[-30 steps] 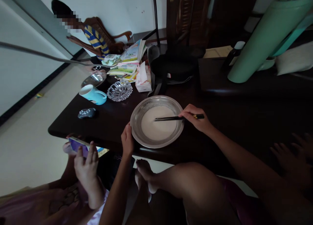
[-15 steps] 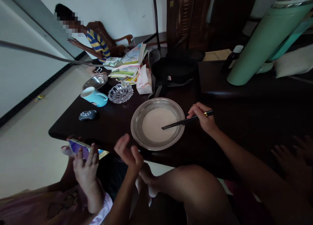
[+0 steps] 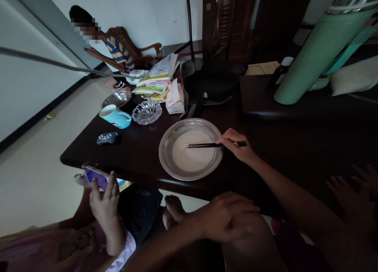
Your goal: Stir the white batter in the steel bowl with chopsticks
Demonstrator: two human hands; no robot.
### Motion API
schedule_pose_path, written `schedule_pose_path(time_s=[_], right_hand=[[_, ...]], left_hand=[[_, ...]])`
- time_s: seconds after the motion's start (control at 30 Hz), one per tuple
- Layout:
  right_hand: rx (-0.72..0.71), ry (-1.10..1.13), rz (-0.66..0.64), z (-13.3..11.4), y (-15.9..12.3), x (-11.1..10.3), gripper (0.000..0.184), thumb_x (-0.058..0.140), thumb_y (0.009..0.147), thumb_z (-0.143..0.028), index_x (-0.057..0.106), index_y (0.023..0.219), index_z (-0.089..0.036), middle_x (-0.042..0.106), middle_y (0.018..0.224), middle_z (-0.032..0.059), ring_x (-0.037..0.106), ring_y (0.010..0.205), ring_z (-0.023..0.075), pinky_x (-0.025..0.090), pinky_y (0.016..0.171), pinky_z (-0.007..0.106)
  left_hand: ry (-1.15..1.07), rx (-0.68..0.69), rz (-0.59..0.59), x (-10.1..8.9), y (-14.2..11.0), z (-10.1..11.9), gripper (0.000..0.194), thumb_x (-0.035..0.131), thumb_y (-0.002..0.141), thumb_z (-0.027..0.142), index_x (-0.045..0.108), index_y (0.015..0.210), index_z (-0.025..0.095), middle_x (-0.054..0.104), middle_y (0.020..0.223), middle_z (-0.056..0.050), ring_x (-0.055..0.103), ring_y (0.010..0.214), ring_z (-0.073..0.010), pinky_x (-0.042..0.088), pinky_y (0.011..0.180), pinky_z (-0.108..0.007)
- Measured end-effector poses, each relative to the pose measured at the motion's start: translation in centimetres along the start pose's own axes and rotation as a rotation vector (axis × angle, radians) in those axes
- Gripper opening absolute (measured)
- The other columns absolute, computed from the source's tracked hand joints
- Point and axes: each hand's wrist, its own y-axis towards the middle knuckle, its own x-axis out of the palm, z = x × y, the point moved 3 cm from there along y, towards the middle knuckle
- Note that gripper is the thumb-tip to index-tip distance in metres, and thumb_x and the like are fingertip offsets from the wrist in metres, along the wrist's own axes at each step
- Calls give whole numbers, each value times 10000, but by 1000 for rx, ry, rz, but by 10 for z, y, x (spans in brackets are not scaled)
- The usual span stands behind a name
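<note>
Black chopsticks [image 3: 203, 145] with gold bands are gripped in my right hand [image 3: 236, 145], at the right rim of a wide metal bowl [image 3: 165, 161]. Their tips reach into a pale, milky liquid [image 3: 193, 159] in the bowl. My left hand [image 3: 228, 217] lies over my bent knee [image 3: 248, 244], below the bowl, its fingers stretched out and holding nothing.
Left of the bowl are a glass dish [image 3: 147, 113], a light blue mug [image 3: 115, 116], a game controller [image 3: 107, 138] and a tissue pack [image 3: 175, 98]. A green flask [image 3: 321, 55] stands right. Beside me a person holds a phone [image 3: 97, 178]; another person's hands [image 3: 348, 193] rest at right.
My left hand has moved from beside the bowl to the right, onto my knee. My right hand has shifted left, and the chopstick tips have moved left and up through the liquid.
</note>
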Motion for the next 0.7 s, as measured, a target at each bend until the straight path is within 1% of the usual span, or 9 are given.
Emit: schedule_pose_path(time_s=[0.1,0.13,0.3,0.37,0.47,0.53,0.63,0.67,0.7], right_hand=[[88,59,145,4,0,-8,373,544,959,-478,702,732,-229,689,653,9,629,641,164,486,645,325],[111,87,152,5,0,-8,382,530,967,-476,694,731,-225,677,630,5,627,615,160,483,627,320],[-23,22,-80,0,-1,5,326,567,955,-442,738,758,-246,728,740,18,636,726,175,491,715,345],[-24,-6,-15,0,0,3,322,569,955,-440,734,755,-249,722,738,14,626,724,173,485,712,346],[71,24,128,2,0,-4,374,526,977,-437,698,713,-236,685,674,3,620,661,159,481,652,324],[64,37,78,1,1,-3,375,524,979,-430,700,709,-237,685,669,3,619,654,160,485,652,326],[-55,-3,-75,-3,1,3,297,583,951,-411,732,748,-254,728,729,9,620,700,175,489,701,354],[-77,-24,-75,-4,1,3,276,595,945,-403,736,758,-257,734,737,9,615,706,177,485,708,359],[-77,-39,-41,-4,1,1,276,592,947,-396,734,756,-256,732,732,8,609,703,177,480,704,359]], left_hand=[[-131,-58,16,-9,-6,-3,488,464,969,403,495,1412,200,618,1351,-123,578,1252,-231,463,1064,-393],[-142,-94,16,-10,-9,-4,486,444,981,391,477,1427,201,607,1363,-128,570,1264,-233,463,1065,-398],[-70,-267,39,-9,-23,-7,442,337,1027,292,472,1440,212,591,1393,-109,555,1283,-204,458,1080,-386],[-31,-278,66,-13,-27,-4,424,358,1021,262,504,1417,219,614,1366,-101,562,1267,-198,465,1073,-385],[-13,-228,77,-24,-36,0,428,391,1000,187,530,1403,232,636,1339,-100,575,1237,-190,484,1045,-366],[-41,-215,52,-31,-49,-2,436,426,978,158,557,1382,257,637,1340,-95,583,1224,-192,494,1028,-357],[-90,-354,51,-33,-81,-12,351,554,937,237,651,1272,276,673,1276,-90,627,1168,-212,519,994,-348],[-106,-431,100,-33,-94,-13,308,577,930,289,685,1218,280,710,1195,-81,660,1102,-213,537,961,-342],[-118,-531,211,-34,-108,-12,283,568,934,352,712,1166,275,738,1110,-77,689,1028,-216,558,915,-336]])
